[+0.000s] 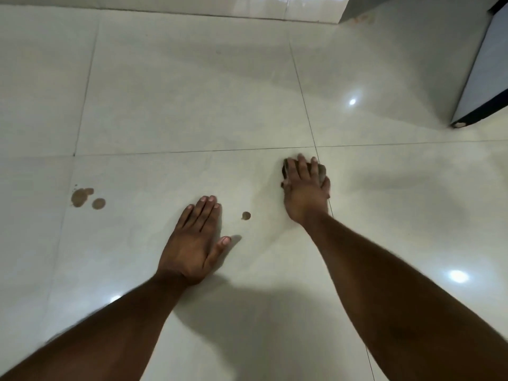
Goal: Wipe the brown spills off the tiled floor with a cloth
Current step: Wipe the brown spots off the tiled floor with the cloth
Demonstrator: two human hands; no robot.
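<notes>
My right hand (306, 188) presses a small dark cloth (321, 171) onto the pale tiled floor (192, 105), near a crossing of grout lines; the fingers lie over the cloth and hide most of it. My left hand (195, 243) rests flat on the floor with straight fingers and holds nothing. A small round brown spot (246, 215) lies between the two hands. Further left sits a larger brown spill (80, 196) with a round brown drop (98, 203) beside it.
A dark-edged cabinet or appliance (483, 78) stands on a foot (459, 124) at the right. A glossy wall base (192, 4) runs along the far edge, with a faint reddish smear (361, 19) near its corner. Ceiling lights glare off the tiles.
</notes>
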